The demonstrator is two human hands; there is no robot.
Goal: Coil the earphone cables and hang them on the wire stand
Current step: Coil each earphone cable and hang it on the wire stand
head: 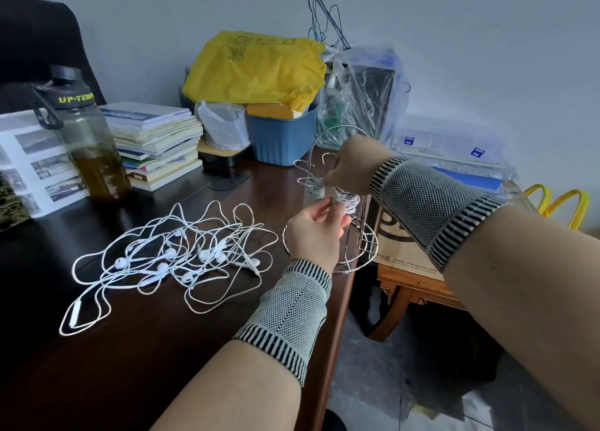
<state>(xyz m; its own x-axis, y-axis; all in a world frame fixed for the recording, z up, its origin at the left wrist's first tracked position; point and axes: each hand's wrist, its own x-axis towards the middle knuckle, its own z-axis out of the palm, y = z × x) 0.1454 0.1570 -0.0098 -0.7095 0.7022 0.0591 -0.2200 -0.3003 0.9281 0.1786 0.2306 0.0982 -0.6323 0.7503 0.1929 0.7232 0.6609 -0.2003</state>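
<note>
On the tabletop nearest us lies the loose tangle of earphones. Beyond, our left hand pinches a coiled bundle from below; the right hand, fingers curled, pinches it from above, right at the stand (which hook is hidden).

Soft, dim daylight, cool cast. Sheen on my dark desk. Bottle slightly blurred. Wide-angle stretch swells my forearms at edges.
</note>
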